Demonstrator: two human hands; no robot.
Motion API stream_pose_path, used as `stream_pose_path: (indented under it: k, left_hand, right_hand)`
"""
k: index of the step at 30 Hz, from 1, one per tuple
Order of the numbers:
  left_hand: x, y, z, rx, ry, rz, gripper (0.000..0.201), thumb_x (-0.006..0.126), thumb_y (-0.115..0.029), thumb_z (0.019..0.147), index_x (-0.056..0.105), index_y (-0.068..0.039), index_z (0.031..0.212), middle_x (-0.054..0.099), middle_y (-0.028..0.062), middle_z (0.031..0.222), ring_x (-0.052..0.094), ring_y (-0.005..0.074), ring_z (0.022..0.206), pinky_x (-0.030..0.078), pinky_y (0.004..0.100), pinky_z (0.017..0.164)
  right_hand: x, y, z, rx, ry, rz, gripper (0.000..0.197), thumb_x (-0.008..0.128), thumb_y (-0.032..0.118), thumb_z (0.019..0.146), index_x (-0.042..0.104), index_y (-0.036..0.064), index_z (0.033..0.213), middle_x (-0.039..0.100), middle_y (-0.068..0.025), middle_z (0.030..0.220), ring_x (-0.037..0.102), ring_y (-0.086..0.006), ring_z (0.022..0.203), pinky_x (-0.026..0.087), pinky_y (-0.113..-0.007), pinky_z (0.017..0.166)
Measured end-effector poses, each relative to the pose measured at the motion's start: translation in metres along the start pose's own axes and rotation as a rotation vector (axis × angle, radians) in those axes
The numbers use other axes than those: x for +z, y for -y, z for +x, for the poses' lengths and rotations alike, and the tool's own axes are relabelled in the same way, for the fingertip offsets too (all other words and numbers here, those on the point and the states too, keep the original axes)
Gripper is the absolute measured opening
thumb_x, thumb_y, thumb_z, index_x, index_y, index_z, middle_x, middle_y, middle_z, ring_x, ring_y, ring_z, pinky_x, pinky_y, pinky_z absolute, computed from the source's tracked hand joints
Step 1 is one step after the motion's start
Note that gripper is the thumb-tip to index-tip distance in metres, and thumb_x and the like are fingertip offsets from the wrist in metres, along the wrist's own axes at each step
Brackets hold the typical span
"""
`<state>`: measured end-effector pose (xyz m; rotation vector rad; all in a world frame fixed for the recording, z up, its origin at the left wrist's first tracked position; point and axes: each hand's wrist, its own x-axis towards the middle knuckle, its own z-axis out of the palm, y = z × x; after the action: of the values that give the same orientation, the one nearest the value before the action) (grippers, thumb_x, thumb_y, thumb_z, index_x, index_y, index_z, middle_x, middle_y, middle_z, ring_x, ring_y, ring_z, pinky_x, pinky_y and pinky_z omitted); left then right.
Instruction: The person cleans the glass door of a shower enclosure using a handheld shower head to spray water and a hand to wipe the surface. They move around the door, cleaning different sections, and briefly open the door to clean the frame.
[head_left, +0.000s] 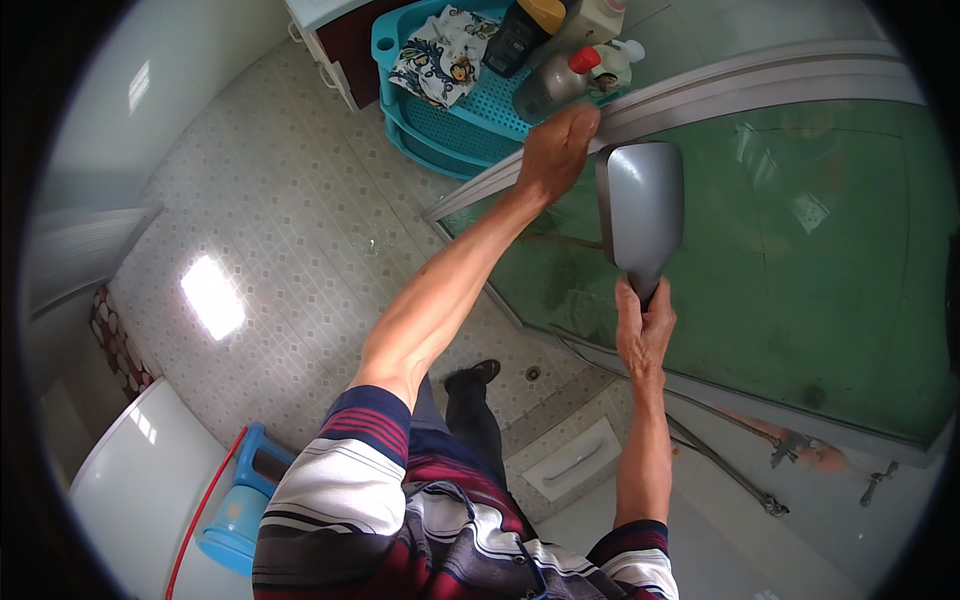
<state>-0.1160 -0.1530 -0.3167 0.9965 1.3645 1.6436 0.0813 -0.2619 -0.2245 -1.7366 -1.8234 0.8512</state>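
Observation:
My right hand [645, 335] is wrapped round the handle of a grey paddle-shaped tool [645, 200] with a broad, rounded rectangular head. The tool is held head away from me, over a green-tinted glass panel [790, 260]. My left hand [560, 150] is closed at the panel's pale metal frame [690, 105], a little left of the tool's head; its fingertips are hidden. Just beyond that hand is a teal plastic rack [455, 150]. It carries a patterned cloth [445, 55], a clear bottle with a red cap [550, 85] and a black bottle with a yellow cap [515, 45].
Patterned tiles cover the floor [300, 190], with a round drain [533, 373] near my shoe [487, 370]. A hose [700, 450] runs below the glass to wall taps [790, 445]. At lower left are a blue plastic container [235, 530] and a red tube [205, 510].

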Motion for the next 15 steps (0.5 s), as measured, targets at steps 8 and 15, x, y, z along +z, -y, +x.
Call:
stream_pose_path:
  k: [8, 15]
  left_hand:
    - [-0.027, 0.140, -0.051, -0.172, -0.241, -0.010, 0.042, 0.043, -0.036, 0.101, 0.063, -0.004, 0.117, 0.064, 0.0240, 0.113, 0.060, 0.0383, 0.110, 0.045, 0.0417, 0.092]
    - [-0.047, 0.117, -0.037, -0.251, -0.064, 0.348, 0.036, 0.042, -0.032, 0.100, 0.061, -0.002, 0.098, 0.061, 0.0263, 0.093, 0.057, 0.0456, 0.093, 0.045, 0.0447, 0.077]
  right_hand:
    - [0.000, -0.015, -0.007, 0.057, 0.011, 0.012, 0.030, 0.062, 0.029, 0.091, 0.056, 0.0009, 0.097, 0.056, -0.0040, 0.073, 0.049, -0.0106, 0.066, 0.041, -0.029, 0.060]
    - [0.002, -0.017, -0.016, 0.063, -0.022, 0.094, 0.025, 0.062, 0.025, 0.091, 0.056, 0.0019, 0.096, 0.056, -0.0020, 0.075, 0.047, -0.0097, 0.065, 0.040, -0.028, 0.058]
